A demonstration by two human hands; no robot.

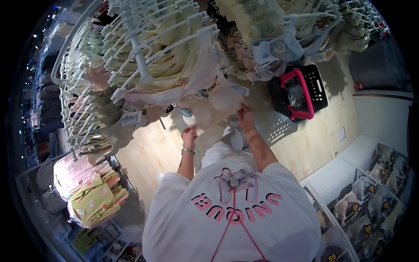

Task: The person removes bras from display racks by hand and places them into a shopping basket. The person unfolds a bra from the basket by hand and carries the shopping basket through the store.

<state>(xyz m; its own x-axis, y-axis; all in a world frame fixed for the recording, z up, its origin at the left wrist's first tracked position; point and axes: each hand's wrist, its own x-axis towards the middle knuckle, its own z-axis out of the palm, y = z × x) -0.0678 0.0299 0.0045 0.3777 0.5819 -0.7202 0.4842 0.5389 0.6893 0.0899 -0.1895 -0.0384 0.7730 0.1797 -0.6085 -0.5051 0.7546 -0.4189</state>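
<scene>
A pale beige undergarment (203, 114) with a round teal tag hangs at the front of a rack of light-coloured garments on white hangers (187, 39). My left hand (189, 136), with a bracelet on its wrist, is closed on the garment's lower left edge. On the right side, my right hand (245, 116) pinches the edge of the same garment below a white label (240, 90). The fingertips of both hands are partly hidden by the cloth.
A black basket (321, 87) with a pink handle stands on the floor at the right. Folded pink and green clothes (94, 192) are at the left. Bins with packed items (366, 187) line the lower right. More hanging garments (279, 48) are at the top.
</scene>
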